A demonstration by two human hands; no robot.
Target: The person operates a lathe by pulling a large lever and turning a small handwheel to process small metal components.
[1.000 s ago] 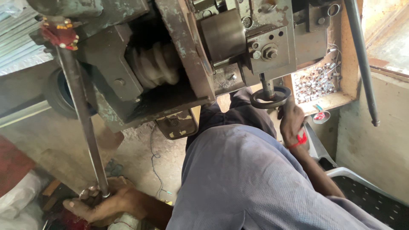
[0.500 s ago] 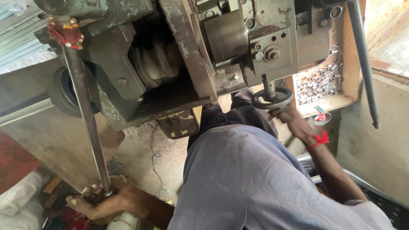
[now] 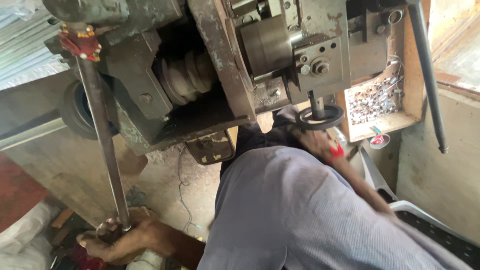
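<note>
The left hand (image 3: 125, 240) sits at the lower left of the view, low down near the floor (image 3: 160, 185). Its grip is closed around the bottom end of a long steel rod (image 3: 102, 130). The rod's long axis runs steeply up from that grip, leaning slightly left, to a joint wrapped in red thread (image 3: 80, 42) on the grey-green machine (image 3: 200, 75). The rod therefore lies almost entirely above the left hand, and only its lower end is within the fingers.

The right hand (image 3: 312, 142) is raised on the opposite side, directly under a small black handwheel (image 3: 320, 117). The wheel hangs on a short vertical shaft below the machine's head block, so its axis is upright and its rim is level. The hand is blurred; it touches or nearly touches the underside of the rim, but whether its grip is closed on the wheel cannot be told. A red band (image 3: 337, 151) marks the wrist.

The two hands are well apart, with the person's blue-grey shirt (image 3: 310, 215) between them. The right hand is the nearer one to the wheel; the left is the only one at the rod. To the right of the wheel, a wooden tray (image 3: 380, 122) holds small bright metal parts.
</note>
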